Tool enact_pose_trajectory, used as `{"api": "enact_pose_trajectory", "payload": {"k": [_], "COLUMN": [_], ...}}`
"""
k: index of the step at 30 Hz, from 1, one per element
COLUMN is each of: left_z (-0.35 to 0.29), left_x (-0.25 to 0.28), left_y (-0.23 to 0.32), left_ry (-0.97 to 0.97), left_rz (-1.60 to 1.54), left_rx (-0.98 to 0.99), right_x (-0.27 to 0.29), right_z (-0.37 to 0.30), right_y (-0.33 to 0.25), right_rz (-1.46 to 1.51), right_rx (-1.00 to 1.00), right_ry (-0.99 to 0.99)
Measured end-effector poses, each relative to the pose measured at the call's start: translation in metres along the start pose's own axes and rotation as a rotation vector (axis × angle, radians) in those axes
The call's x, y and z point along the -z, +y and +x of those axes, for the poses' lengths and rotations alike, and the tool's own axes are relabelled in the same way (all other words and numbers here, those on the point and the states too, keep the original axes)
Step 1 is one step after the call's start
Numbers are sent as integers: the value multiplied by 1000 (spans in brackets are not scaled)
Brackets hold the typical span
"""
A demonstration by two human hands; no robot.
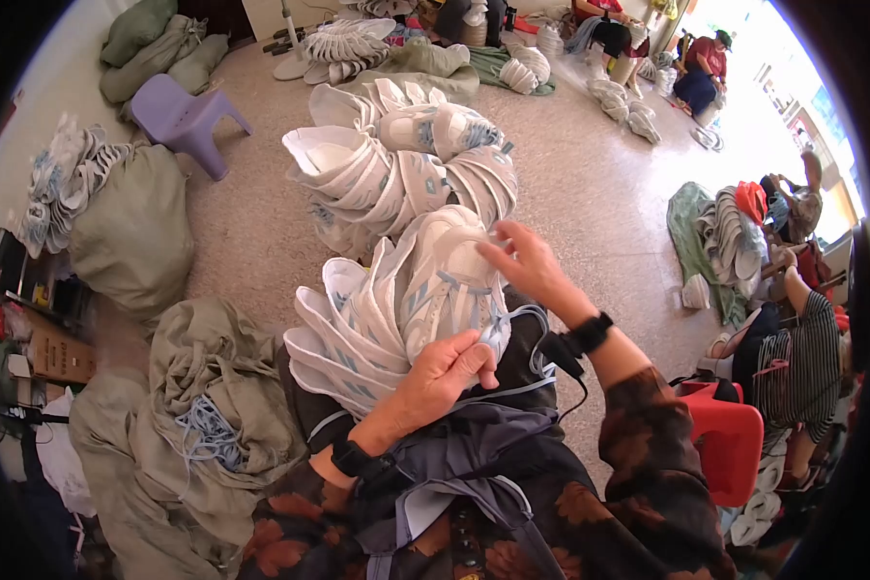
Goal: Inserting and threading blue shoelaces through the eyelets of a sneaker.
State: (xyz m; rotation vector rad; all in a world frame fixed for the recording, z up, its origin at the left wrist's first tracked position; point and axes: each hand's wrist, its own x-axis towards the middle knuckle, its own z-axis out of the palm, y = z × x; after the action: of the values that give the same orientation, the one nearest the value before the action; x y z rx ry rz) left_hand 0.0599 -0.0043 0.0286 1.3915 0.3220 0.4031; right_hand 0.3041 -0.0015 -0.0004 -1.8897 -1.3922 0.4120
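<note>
The view comes from the left of two fisheye cameras worn side by side on the person's head. It faces down and forward over the lap, so the left hand point(443, 375) and right hand point(535, 268) sit close, around the middle. Beyond them the speckled floor point(580, 184) runs up to a far-off seated person in a red top point(710, 64) at upper right. The wide lens bows straight edges; its dark round border cuts the corners.

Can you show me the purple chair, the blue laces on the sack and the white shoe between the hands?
Purple chair point(199, 114): head view, seat.
Blue laces point(210, 432): head view, middle of the tangle.
White shoe point(439, 298): head view, near its middle.
</note>
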Motion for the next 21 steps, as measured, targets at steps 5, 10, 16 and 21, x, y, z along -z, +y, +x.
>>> {"api": "enact_pose_trajectory", "payload": {"k": [5, 10, 16, 21], "left_z": [-16, -43, -61, -61], "left_x": [8, 2, 0, -2], "left_y": [-6, -18, -19, 3], "left_ry": [-80, -173, -203, -135], "left_rz": [-589, -703, -820, -331], "left_rx": [326, 359, 368, 431], "right_x": [-31, -37, -43, -30], "right_z": [19, 19, 16, 12], "right_y": [-3, 4, 17, 3], "right_rz": [3, 130, 237, -24], "right_rx": [-48, -67, -107, 214], "right_ry": [-62, -70, -63, 188]}}
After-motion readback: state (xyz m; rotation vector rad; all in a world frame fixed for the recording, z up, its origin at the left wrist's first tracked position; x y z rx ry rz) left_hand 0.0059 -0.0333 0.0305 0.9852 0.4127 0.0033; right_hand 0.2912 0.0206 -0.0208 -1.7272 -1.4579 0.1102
